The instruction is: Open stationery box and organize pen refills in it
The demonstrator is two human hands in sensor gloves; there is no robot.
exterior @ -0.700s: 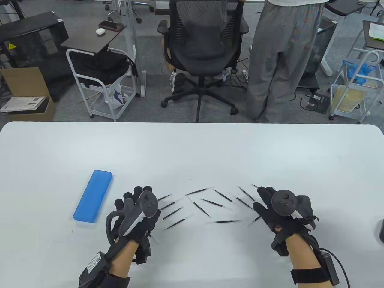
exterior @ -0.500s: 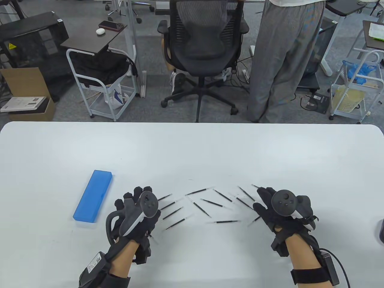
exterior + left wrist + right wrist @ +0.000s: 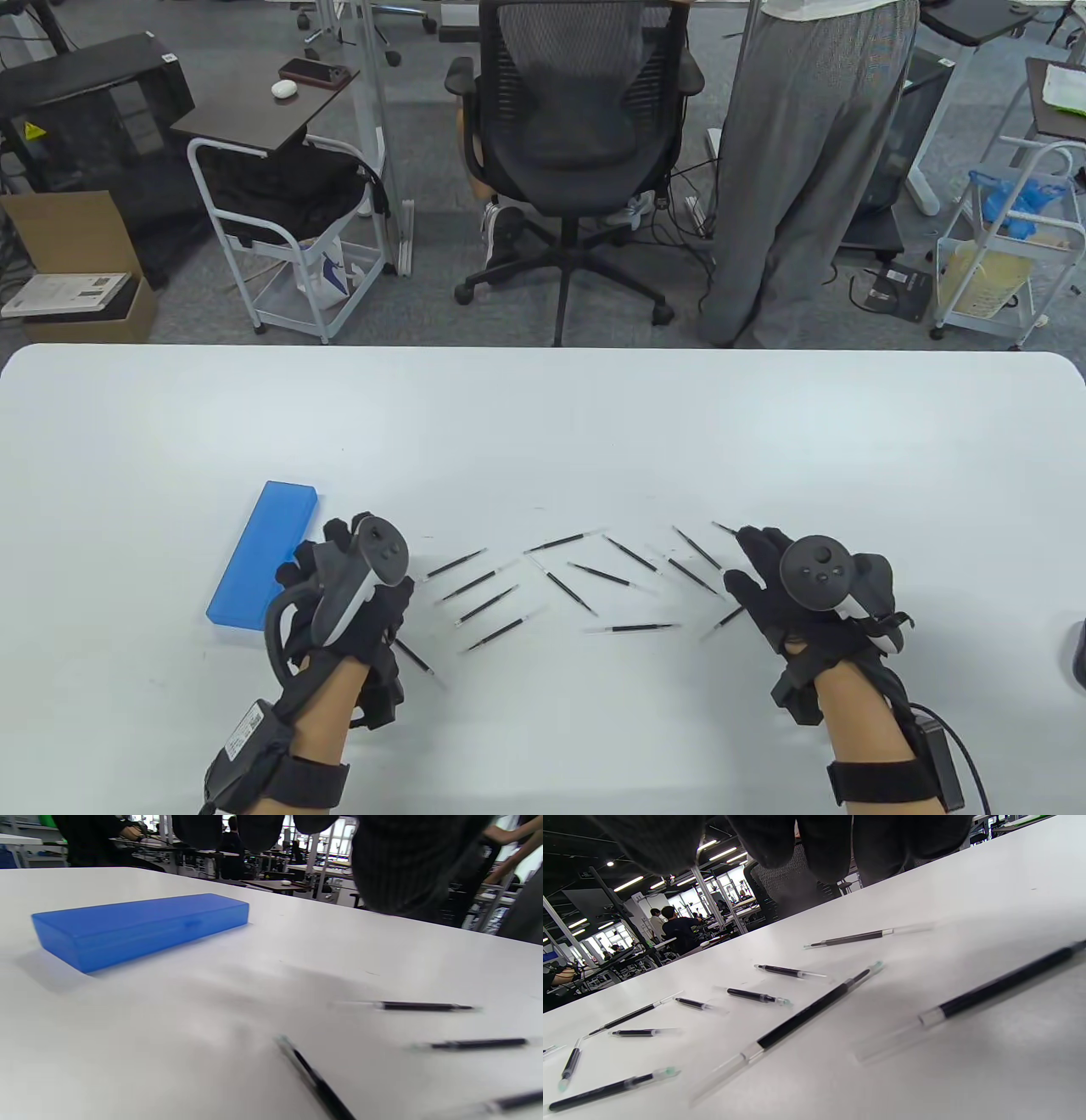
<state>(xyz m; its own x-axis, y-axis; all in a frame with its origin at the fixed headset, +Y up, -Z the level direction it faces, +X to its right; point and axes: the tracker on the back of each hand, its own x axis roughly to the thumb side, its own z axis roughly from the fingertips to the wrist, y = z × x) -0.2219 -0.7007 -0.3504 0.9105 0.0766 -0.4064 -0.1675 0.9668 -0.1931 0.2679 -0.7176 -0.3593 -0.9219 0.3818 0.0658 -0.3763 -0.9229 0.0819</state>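
Table view puts the blue stationery box closed on the tabletop, its long axis running away from the person and leaning slightly right. It lies just left of the left hand, which is far nearer than the right hand. The left fingers look loosely extended beside the box's near right edge; whether they touch it I cannot tell. The right hand hovers relaxed, holding nothing, over the rightmost of the scattered pen refills.

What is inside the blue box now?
Nothing inside can be seen: the box is closed, its lid covering the contents. All visible refills lie on the table.
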